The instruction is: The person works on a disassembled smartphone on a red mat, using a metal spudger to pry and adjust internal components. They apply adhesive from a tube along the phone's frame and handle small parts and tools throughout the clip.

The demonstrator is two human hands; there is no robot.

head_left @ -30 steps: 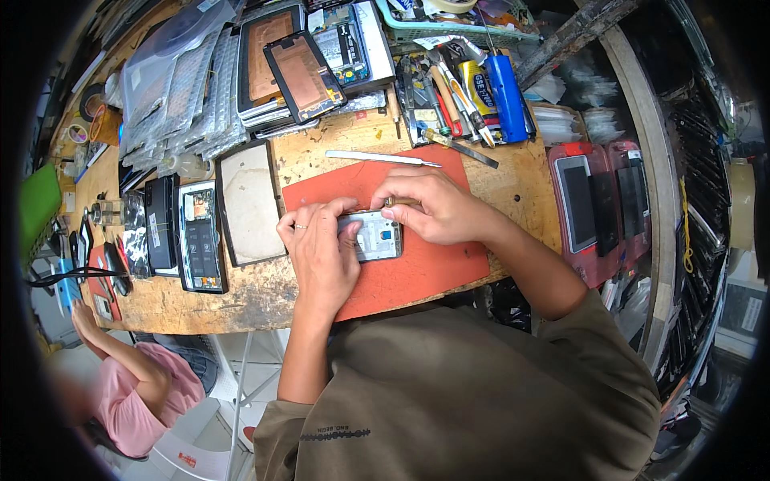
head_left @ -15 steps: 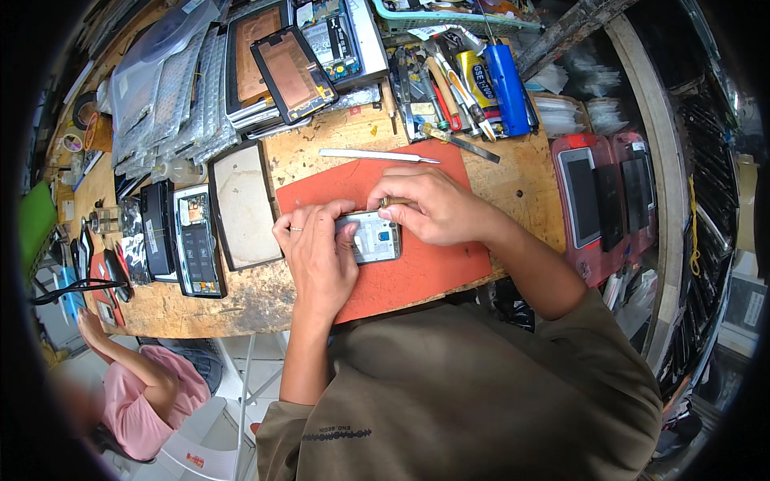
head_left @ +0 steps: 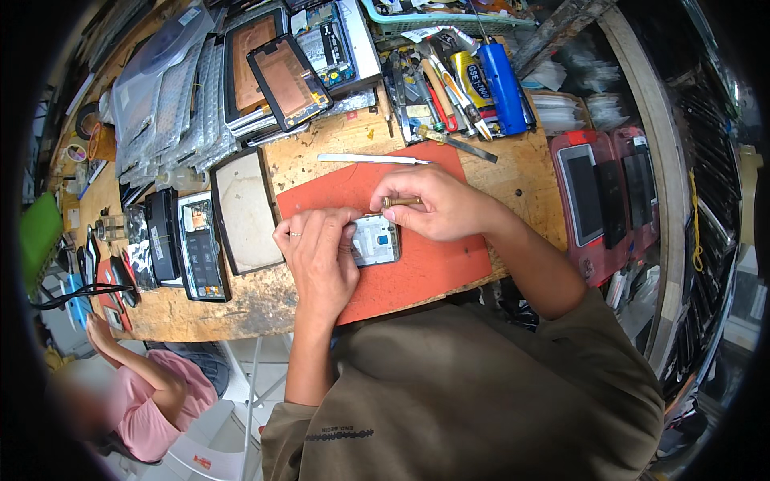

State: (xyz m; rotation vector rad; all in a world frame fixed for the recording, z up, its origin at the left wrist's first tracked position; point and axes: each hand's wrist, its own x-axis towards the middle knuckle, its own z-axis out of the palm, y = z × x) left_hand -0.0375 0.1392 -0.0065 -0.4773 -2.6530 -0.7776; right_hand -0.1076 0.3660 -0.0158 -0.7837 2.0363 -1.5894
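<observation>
An opened phone [head_left: 376, 240], its pale grey inner frame exposed, lies on an orange-red mat [head_left: 437, 268]. My left hand [head_left: 321, 247] grips it along the left side, thumb on its face and fingers over the top corner. Between the thumb and fingers of my right hand [head_left: 437, 204] is a short brass-coloured tool [head_left: 401, 202], perhaps a screwdriver, at the phone's upper right edge. Its tip is too small to make out. Beyond my hands, a thin silver blade tool [head_left: 370, 159] lies across the mat's far edge.
Left of the mat are a shallow tray [head_left: 243, 210] and an opened phone [head_left: 204, 244]. Stacked bubble-wrap sleeves [head_left: 172, 120] and phone parts rise behind. Hand tools and a blue cylindrical tool [head_left: 503, 90] stand back right. A person in pink [head_left: 164, 397] sits lower left.
My right hand has tilted, so more of the brass-coloured tool shows. My left hand stays on the phone. The whole view has shifted slightly.
</observation>
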